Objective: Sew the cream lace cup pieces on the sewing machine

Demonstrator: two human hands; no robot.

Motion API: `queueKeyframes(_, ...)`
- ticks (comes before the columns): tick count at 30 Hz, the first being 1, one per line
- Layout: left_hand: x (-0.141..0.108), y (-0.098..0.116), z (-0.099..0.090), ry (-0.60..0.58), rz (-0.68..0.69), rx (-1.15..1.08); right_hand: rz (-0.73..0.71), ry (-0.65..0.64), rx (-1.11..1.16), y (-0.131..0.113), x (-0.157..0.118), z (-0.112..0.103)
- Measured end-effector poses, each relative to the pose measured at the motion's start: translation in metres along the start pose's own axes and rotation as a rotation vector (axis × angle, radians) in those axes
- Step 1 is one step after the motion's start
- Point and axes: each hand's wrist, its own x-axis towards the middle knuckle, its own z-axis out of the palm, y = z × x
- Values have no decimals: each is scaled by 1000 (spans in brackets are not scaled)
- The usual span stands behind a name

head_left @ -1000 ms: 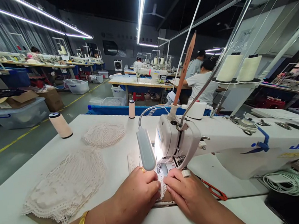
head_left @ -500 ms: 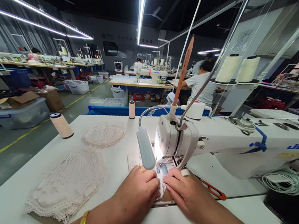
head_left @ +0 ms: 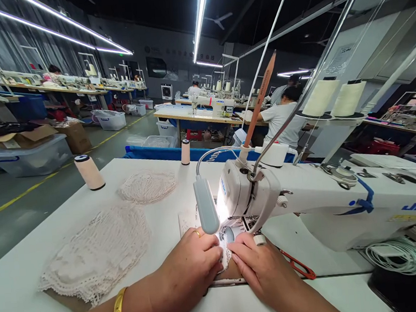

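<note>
A white sewing machine (head_left: pixel 247 191) stands in front of me, its lamp (head_left: pixel 205 204) lighting the needle area. Below the needle area lies a strip of white lace fabric (head_left: pixel 225 257). My left hand (head_left: pixel 190 264) has its fingers curled and pressed on the lace's left side, with a ring and a gold bracelet showing. My right hand (head_left: pixel 263 263) pinches the lace's right edge, thumb and forefinger together. The needle tip is hidden by the machine parts and my fingers.
Two piles of lace pieces (head_left: pixel 100 253) (head_left: pixel 147 186) lie on the left of the table. Behind them stand two peach thread cones (head_left: pixel 90 172) (head_left: pixel 185 152). Red-handled snips (head_left: pixel 298 263) and coiled white cable (head_left: pixel 397 257) are at right. A person (head_left: pixel 281 120) sits beyond.
The camera view has shifted slightly, so the table and machine sit a little further right. Both hands keep their hold on the lace, with hardly any movement.
</note>
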Motion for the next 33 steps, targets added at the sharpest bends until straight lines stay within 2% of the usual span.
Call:
queueKeyframes(4, -6, 0, 0, 54, 98, -104, -43, -3, 57, -4, -2, -3)
queueKeyframes(10, -10, 0, 2, 144, 160, -150, -54, -4, 57, -6, -4, -3)
queueKeyframes(22, -4, -11, 7, 79, 131, -34, 41, -3, 1, -3, 3, 4)
queueKeyframes(29, 7, -12, 5, 164, 101, -1, 109, 31, -84, 2, 2, 15)
queueKeyframes(33, 13, -11, 3, 195, 40, 38, 130, 57, -92, 3, 4, 15)
